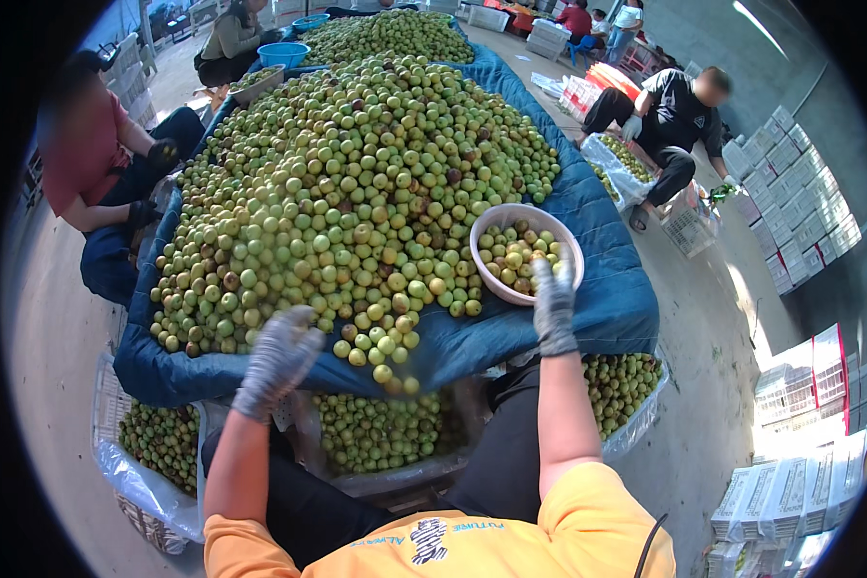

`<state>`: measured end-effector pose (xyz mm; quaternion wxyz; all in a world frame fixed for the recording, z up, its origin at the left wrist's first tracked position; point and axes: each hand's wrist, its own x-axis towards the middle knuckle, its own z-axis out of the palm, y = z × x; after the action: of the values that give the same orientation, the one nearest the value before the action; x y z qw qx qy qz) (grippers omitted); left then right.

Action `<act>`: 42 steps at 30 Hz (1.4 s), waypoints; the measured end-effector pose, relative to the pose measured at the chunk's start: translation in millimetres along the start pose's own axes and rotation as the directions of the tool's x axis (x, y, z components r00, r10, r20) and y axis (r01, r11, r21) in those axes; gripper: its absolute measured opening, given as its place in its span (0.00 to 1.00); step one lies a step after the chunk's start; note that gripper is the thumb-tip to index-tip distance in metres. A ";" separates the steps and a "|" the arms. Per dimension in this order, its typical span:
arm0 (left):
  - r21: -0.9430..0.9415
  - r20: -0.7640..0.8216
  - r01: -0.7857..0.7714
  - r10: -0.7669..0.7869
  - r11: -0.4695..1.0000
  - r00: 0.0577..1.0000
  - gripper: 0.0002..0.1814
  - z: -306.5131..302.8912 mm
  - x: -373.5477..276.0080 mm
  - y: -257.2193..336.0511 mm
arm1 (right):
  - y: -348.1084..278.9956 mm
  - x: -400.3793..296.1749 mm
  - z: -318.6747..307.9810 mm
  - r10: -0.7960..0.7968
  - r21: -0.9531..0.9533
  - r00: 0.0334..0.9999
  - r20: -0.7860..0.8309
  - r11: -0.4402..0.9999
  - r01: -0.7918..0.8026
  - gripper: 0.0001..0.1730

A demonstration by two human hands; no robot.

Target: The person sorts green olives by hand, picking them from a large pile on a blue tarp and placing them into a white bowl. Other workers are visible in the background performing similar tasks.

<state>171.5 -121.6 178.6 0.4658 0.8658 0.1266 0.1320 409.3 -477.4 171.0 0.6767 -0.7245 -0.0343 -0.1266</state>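
Note:
A large heap of round green and yellowish fruit point(347, 180) lies on a blue quilted cloth point(607, 289). My left hand point(280, 354), in a grey glove, is at the heap's near edge, fingers apart, with no fruit seen in it. Over the right rim of a pink plastic basket point(575, 249) is my gloved right hand point(555, 303); whether its fingers hold a fruit is unclear. Fruit with brown or reddish patches lies in the basket. A few fruits point(396, 379) are at the cloth's front edge, above a lined crate of fruit point(383, 433) between my knees.
Lined crates of fruit stand at lower left point(160, 444) and lower right point(621, 390). One person point(90, 152) sits at the left of the heap, another point(683, 108) at the right beside a bag of fruit. Stacked white crates point(795, 195) stand at far right.

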 end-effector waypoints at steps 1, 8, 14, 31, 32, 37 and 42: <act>0.108 0.169 0.095 -0.113 0.990 0.979 0.25 8.8 -3.0 23.7 | -21.5 -30.2 17.4 0.030 0.063 0.974 0.225 0.997 -0.046 0.33; 0.615 0.459 -0.095 -0.257 0.783 0.850 0.52 83.4 -37.9 39.9 | -21.8 -155.5 84.5 0.491 -0.672 0.460 0.740 0.504 0.543 0.65; 0.543 0.432 0.006 -0.285 0.840 0.856 0.51 122.8 -33.2 -6.4 | 24.7 -169.3 100.9 0.450 -0.701 0.556 0.699 0.588 0.405 0.57; -0.460 0.565 0.372 -0.057 0.806 0.823 0.20 87.2 -18.3 15.8 | 33.7 -157.4 97.1 0.436 -0.106 0.144 0.888 0.501 -0.859 0.25; -0.445 0.564 0.374 -0.070 0.813 0.823 0.19 85.4 -17.2 14.7 | 31.2 -156.8 98.0 0.432 -0.131 0.087 0.898 0.451 -0.883 0.22; -0.421 0.556 0.411 -0.127 0.808 0.821 0.21 83.1 -12.9 2.6 | 19.7 -155.1 104.0 0.419 -0.022 0.307 0.855 0.619 -0.785 0.14; -0.351 0.437 0.385 -0.214 0.854 0.873 0.18 81.8 -7.4 8.8 | 24.2 -153.9 99.2 0.413 0.041 0.242 0.878 0.439 -0.897 0.09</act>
<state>193.9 -192.1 141.7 0.6742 0.7200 0.1370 -0.0907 279.6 -362.5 106.9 0.7458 -0.4080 -0.0254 0.5260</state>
